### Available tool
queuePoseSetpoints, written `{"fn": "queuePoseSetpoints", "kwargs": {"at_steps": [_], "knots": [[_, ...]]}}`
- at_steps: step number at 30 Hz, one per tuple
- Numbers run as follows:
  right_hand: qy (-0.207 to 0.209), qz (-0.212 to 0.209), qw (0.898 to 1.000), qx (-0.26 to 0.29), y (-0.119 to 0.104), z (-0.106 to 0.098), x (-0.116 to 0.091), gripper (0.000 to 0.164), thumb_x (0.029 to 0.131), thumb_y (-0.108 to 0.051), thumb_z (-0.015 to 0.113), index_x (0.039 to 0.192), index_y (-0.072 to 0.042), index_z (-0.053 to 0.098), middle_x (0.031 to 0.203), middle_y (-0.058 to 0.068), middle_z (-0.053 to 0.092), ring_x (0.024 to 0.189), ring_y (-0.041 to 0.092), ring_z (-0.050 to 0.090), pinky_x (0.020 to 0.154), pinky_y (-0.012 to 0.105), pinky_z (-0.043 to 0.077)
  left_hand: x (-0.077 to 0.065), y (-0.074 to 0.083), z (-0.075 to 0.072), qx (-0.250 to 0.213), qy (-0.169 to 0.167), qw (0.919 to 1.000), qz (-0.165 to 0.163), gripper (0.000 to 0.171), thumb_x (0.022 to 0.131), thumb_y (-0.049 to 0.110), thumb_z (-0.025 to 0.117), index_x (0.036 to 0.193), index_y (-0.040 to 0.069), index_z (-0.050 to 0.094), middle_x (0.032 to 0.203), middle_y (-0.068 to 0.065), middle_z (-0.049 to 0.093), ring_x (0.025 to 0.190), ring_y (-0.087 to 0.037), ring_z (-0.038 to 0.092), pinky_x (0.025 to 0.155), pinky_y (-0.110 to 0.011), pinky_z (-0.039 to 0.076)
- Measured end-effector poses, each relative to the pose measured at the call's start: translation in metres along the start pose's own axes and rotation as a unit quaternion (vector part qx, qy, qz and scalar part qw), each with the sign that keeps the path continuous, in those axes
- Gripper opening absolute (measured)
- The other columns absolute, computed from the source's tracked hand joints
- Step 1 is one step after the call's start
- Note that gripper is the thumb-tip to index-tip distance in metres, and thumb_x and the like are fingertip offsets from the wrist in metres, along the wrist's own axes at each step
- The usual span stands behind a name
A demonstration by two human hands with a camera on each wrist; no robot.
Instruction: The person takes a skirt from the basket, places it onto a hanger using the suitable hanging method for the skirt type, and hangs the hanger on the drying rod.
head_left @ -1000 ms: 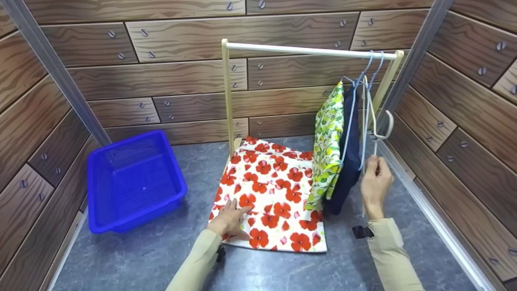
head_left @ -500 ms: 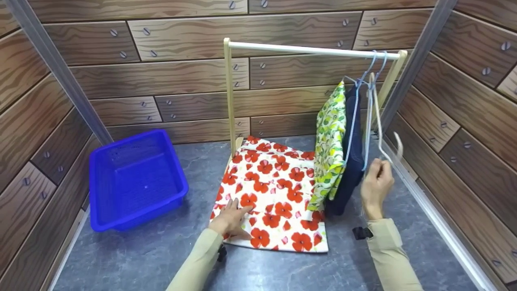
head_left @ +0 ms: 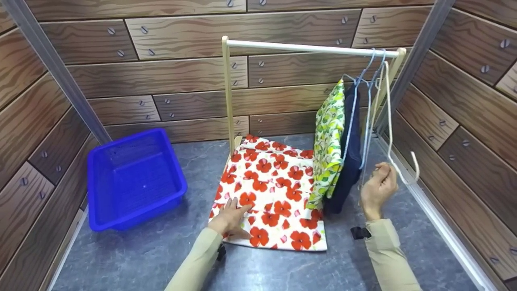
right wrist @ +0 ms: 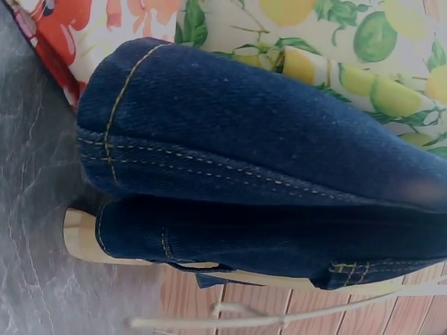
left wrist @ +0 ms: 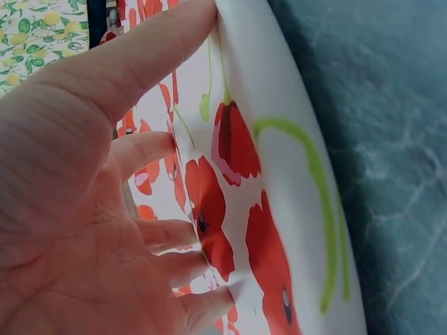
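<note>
My left hand (head_left: 230, 220) rests with spread, straight fingers on the near left part of a white cloth with red poppies (head_left: 278, 210). In the left wrist view, the fingertips touch the poppy cloth (left wrist: 279, 139) near its thick white edge. My right hand (head_left: 379, 190), fingers curled, holds a cream-coloured clothes hanger (head_left: 390, 129) at the right end of the rack. The hanger's hook hangs low to the right of the hand. Beside it, a lemon-print cloth (head_left: 329, 141) and dark blue jeans (head_left: 349, 178) hang on light blue hangers (head_left: 350, 125). The right wrist view shows the jeans (right wrist: 244, 132) close up.
A clothes rack (head_left: 291, 47) with a white bar and pale wooden posts stands at the back. On the left sits a blue plastic basket (head_left: 183, 190). Wood-patterned walls (head_left: 194, 72) enclose the grey marbled surface (head_left: 278, 270).
The cream hanger has turned in my right hand: its hook swung down and right, and its upper end moved right, clear of the blue hangers. My left hand stays in place.
</note>
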State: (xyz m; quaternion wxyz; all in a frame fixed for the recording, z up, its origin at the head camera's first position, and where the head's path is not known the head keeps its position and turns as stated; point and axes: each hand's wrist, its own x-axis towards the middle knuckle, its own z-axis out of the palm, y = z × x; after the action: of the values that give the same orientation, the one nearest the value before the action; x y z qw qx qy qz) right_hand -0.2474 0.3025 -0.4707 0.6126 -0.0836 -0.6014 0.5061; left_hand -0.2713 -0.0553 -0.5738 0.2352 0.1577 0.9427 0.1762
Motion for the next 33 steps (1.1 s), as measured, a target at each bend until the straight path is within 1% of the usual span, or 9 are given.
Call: {"fn": "queuePoseSetpoints", "kwargs": {"at_steps": [8,12,17,22,25,27,29,31,33], "knots": [[0.001,0.012,0.999,0.048,-0.004,0.000,0.000,0.025,0.101,0.003,0.041,0.084,0.021,0.045,0.061,-0.014,0.045,0.048,-0.003,0.042,0.048,0.009,0.034,0.000,-0.001,0.002,0.003,0.001,1.0000,0.003,0.095,0.072,0.043,0.085,0.152,0.030,0.036,0.163,-0.021,0.007,0.151,-0.039,0.004,0.118,-0.061,0.019],[-0.015,0.019,0.997,0.068,-0.003,0.001,0.002,0.028,0.102,0.001,0.039,0.079,0.017,0.045,0.055,-0.012,0.043,0.044,-0.004,0.040,0.044,0.010,0.033,-0.001,-0.001,0.002,0.007,0.008,0.9999,0.010,0.095,0.072,0.043,0.086,0.151,0.029,0.036,0.163,-0.023,0.009,0.151,-0.041,0.005,0.118,-0.061,0.018],[-0.049,0.043,0.991,0.119,0.001,0.004,0.000,0.031,0.104,-0.006,0.040,0.076,0.000,0.052,0.051,-0.010,0.041,0.041,-0.003,0.035,0.039,0.013,0.028,-0.001,-0.002,0.003,0.008,0.019,0.9997,0.014,0.095,0.070,0.043,0.087,0.150,0.028,0.039,0.162,-0.025,0.011,0.150,-0.042,0.007,0.117,-0.062,0.018],[-0.101,0.044,0.984,0.136,-0.009,0.013,-0.009,0.028,0.104,-0.007,0.038,0.093,0.013,0.055,0.054,-0.010,0.039,0.042,-0.004,0.035,0.038,0.012,0.028,-0.001,-0.002,0.002,0.006,0.017,0.9998,0.008,0.095,0.070,0.043,0.087,0.150,0.029,0.038,0.162,-0.024,0.010,0.150,-0.042,0.006,0.117,-0.063,0.018],[-0.135,0.053,0.976,0.161,-0.012,0.019,-0.016,0.028,0.105,-0.009,0.037,0.102,0.011,0.055,0.055,-0.010,0.039,0.041,-0.003,0.035,0.037,0.014,0.028,-0.001,-0.002,0.001,0.005,0.014,0.9999,0.008,0.095,0.071,0.043,0.086,0.151,0.029,0.038,0.162,-0.024,0.009,0.150,-0.042,0.006,0.117,-0.063,0.018],[-0.156,0.070,0.966,0.195,-0.011,0.025,-0.021,0.025,0.105,-0.013,0.038,0.101,0.004,0.056,0.056,-0.009,0.038,0.042,-0.001,0.034,0.037,0.015,0.026,-0.001,-0.002,0.001,0.004,0.013,0.9998,0.011,0.095,0.071,0.042,0.086,0.151,0.029,0.037,0.162,-0.023,0.009,0.150,-0.042,0.006,0.117,-0.063,0.017],[-0.170,0.081,0.961,0.204,-0.014,0.030,-0.026,0.022,0.105,-0.012,0.038,0.097,0.000,0.055,0.056,-0.008,0.039,0.044,0.001,0.035,0.040,0.016,0.027,-0.002,-0.001,0.001,0.002,0.013,0.9998,0.012,0.095,0.071,0.042,0.086,0.151,0.029,0.037,0.163,-0.023,0.008,0.151,-0.041,0.005,0.118,-0.062,0.016],[-0.181,0.076,0.960,0.200,-0.017,0.034,-0.030,0.023,0.105,-0.010,0.038,0.091,-0.002,0.054,0.056,-0.008,0.041,0.046,0.002,0.037,0.044,0.017,0.028,-0.002,-0.001,0.000,0.000,0.014,0.9998,0.014,0.095,0.071,0.042,0.086,0.151,0.029,0.037,0.163,-0.023,0.008,0.151,-0.041,0.004,0.118,-0.062,0.015],[-0.185,0.056,0.966,0.174,-0.020,0.037,-0.033,0.025,0.104,-0.006,0.039,0.086,0.005,0.053,0.057,-0.008,0.043,0.048,0.003,0.039,0.047,0.017,0.031,-0.002,-0.001,0.001,0.000,0.014,0.9998,0.013,0.095,0.071,0.042,0.086,0.151,0.029,0.037,0.163,-0.022,0.007,0.151,-0.040,0.003,0.118,-0.061,0.015]]}}
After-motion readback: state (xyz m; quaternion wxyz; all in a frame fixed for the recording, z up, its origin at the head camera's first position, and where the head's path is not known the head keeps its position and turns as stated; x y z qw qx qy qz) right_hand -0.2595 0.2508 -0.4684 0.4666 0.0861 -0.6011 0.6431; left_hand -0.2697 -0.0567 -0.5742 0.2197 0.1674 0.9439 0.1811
